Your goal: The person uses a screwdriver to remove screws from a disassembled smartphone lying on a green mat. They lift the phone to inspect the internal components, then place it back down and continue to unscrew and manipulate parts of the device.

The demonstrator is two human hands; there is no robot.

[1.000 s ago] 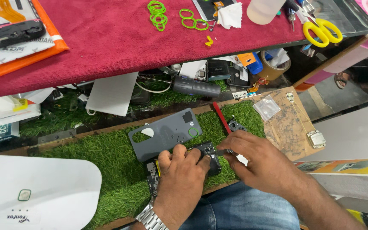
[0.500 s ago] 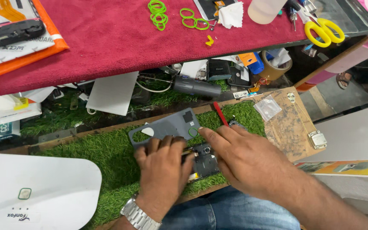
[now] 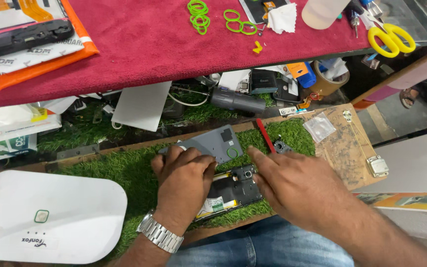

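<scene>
An opened black phone [image 3: 234,190] with its insides showing lies on the green turf mat [image 3: 124,170]. Just above it rests its grey back cover [image 3: 216,142]. My left hand [image 3: 184,175], wearing a metal watch, presses down on the phone's left part, with the fingertips reaching the cover's lower edge. My right hand [image 3: 295,190] lies flat with fingers stretched out, its forefinger tip by the phone's camera end. No tool shows in either hand. A red thin tool [image 3: 265,136] and a small black part [image 3: 281,146] lie above my right hand.
A white oval device [image 3: 45,217] sits at the lower left. A wooden board [image 3: 347,151] on the right bears a small plastic bag [image 3: 319,128]. Behind, a maroon cloth shelf [image 3: 139,49] carries green rings [image 3: 198,12] and yellow scissors [image 3: 391,39]. A black cylinder [image 3: 238,100] lies below the shelf.
Both hands slid up and left over the phone. My left hand now reaches the grey cover, and my right hand has flattened with fingers stretched out.
</scene>
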